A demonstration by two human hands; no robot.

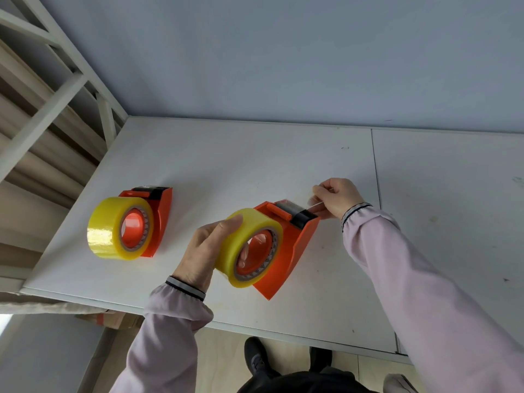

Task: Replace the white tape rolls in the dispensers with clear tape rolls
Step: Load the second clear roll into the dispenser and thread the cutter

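Two orange tape dispensers stand on the white table (255, 154). The left dispenser (163, 219) carries a yellowish clear tape roll (109, 234) and nobody touches it. The right dispenser (295, 251) holds a second clear tape roll (243, 239). My left hand (205, 248) grips that roll from the left side, thumb over its top, a fingertip showing through the hub. My right hand (337, 195) pinches the free end of the tape (314, 205) just beyond the dispenser's black cutter (297, 214). No white roll is in view.
A grey wall rises behind the table. A white metal frame (56, 89) stands at the left. The table's near edge runs above a cardboard box (113, 319), the wooden floor and my dark shoes (256, 355). A seam (375, 171) splits the tabletop at the right.
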